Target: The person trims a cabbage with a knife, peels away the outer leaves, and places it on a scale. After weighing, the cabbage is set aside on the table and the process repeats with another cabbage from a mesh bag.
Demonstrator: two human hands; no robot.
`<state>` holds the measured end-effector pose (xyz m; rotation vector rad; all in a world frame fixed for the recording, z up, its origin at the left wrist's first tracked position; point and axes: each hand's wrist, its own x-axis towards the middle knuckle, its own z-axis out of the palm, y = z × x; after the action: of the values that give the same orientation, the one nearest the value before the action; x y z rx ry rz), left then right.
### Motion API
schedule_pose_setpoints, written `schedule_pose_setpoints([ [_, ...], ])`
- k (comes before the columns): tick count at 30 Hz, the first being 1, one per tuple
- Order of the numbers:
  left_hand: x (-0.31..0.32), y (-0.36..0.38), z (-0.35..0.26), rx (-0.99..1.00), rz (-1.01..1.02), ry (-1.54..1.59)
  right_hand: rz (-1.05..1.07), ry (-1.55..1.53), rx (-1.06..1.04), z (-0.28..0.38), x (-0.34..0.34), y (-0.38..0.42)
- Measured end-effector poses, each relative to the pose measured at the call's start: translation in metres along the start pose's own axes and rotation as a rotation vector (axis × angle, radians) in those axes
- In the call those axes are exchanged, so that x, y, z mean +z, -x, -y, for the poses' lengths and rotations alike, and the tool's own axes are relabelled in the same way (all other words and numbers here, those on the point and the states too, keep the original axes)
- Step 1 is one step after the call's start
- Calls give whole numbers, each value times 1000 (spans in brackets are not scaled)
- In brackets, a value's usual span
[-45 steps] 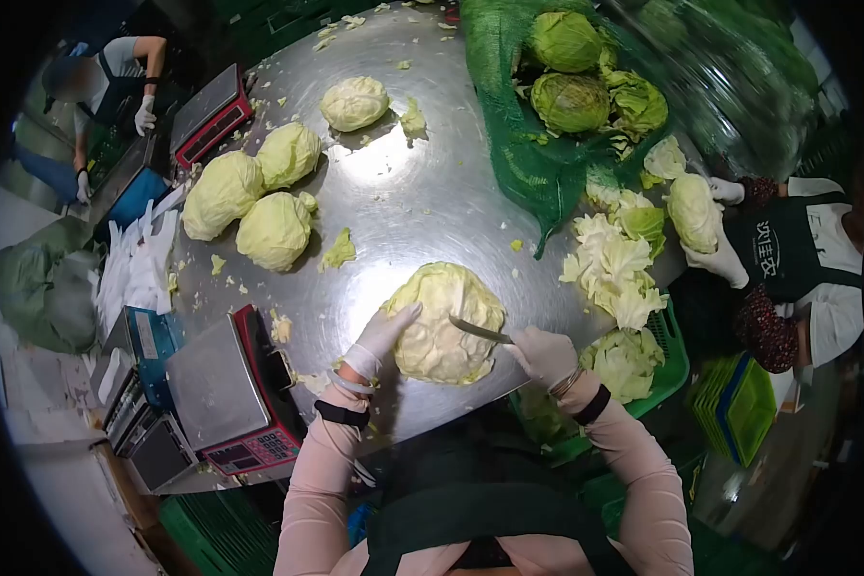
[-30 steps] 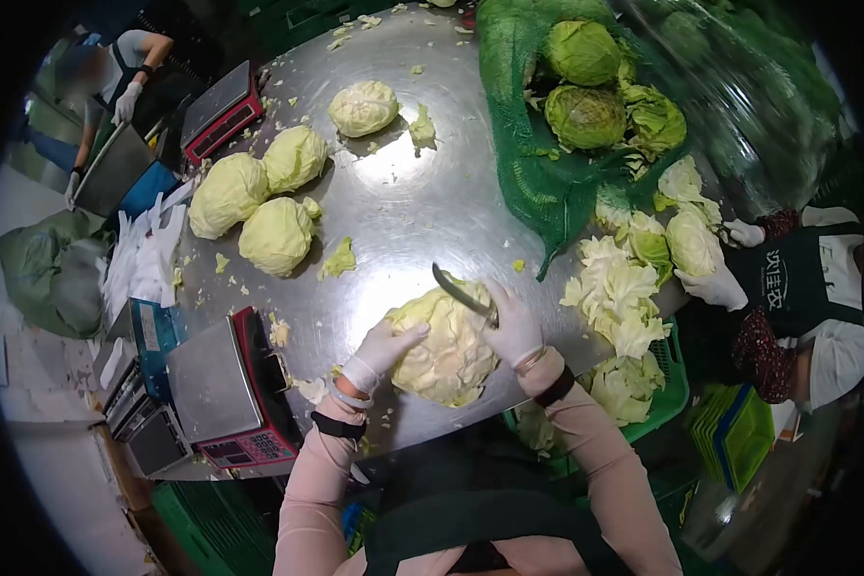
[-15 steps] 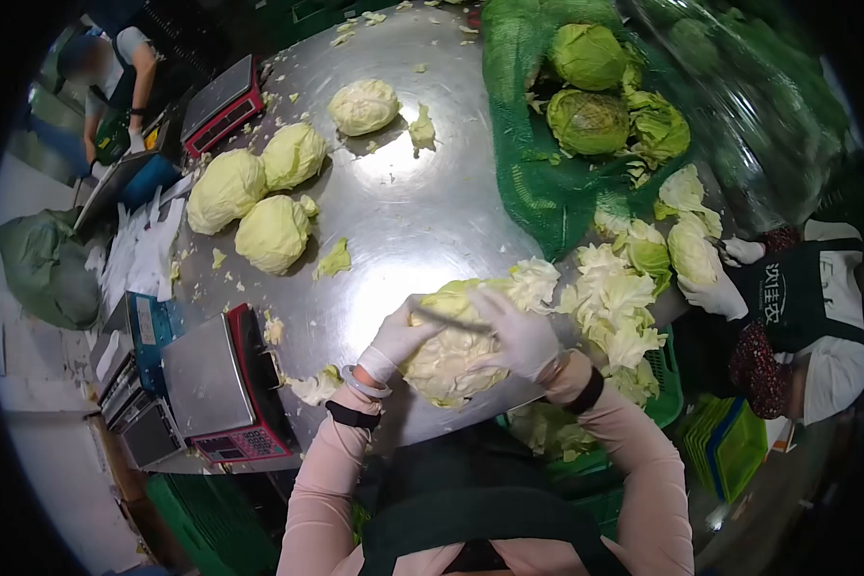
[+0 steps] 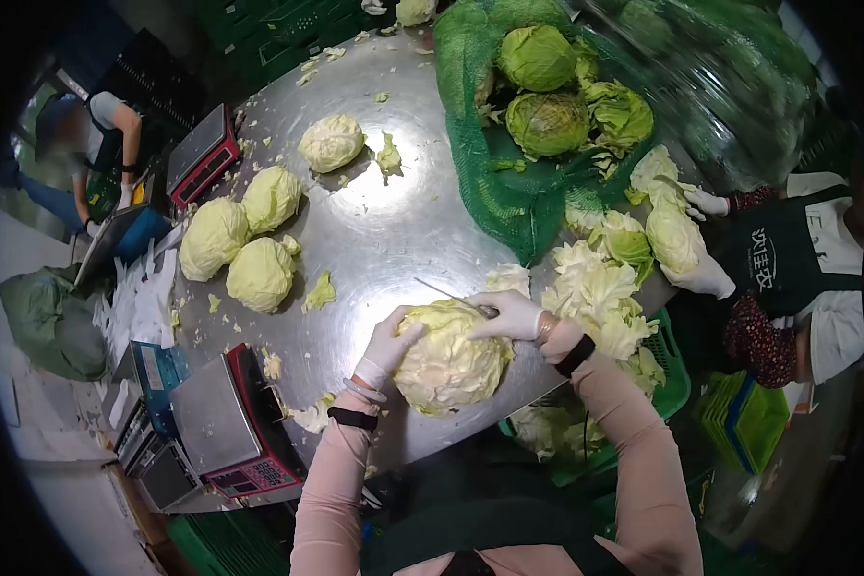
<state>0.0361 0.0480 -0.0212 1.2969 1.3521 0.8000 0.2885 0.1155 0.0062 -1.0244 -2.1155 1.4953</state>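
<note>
While the left hand (image 4: 390,348) clasps the left side of the cabbage (image 4: 454,372), thumb on its upper face, the right hand (image 4: 512,318) is closed around the handle of the knife (image 4: 449,294) at the far right side. The blade points left along the cabbage's far edge; whether it touches cannot be told. The cabbage rests near the close edge of the table (image 4: 384,254). To the left stands a scale (image 4: 211,411); to the right, a crate (image 4: 680,370) holds loose leaves. Beyond the crate lies a leaf heap (image 4: 590,293), beside which a co-worker (image 4: 787,259) supports another head (image 4: 674,235) with a gloved hand. Three pale heads (image 4: 261,276) cluster left of centre. Farther out lie a single head (image 4: 331,144) and, at right, a green net (image 4: 470,154) with darker heads (image 4: 547,123).
</note>
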Motion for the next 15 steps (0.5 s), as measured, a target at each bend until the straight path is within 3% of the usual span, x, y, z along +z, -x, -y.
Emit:
schedule_pose_setpoints([
  [2, -2, 0, 16, -25, 11, 87, 23, 90, 33, 2, -1, -13],
  [4, -4, 1, 12, 25, 29, 376, 48, -369, 311, 5, 1, -22],
  [5, -5, 4, 8, 34, 32, 389, 11, -510, 267, -10, 9, -29],
  [8, -2, 7, 9, 20, -4, 548, -83, -558, 349, -1, 14, -28],
  [12, 1, 8, 23, -11, 0, 659, -265, -541, 298, -3, 32, -10],
  [14, -1, 5, 29, 19, -53, 666, -427, -114, -64, 17, 45, 10],
  [15, -4, 5, 36, 23, -49, 668, -498, 246, -153, 28, 51, 14],
])
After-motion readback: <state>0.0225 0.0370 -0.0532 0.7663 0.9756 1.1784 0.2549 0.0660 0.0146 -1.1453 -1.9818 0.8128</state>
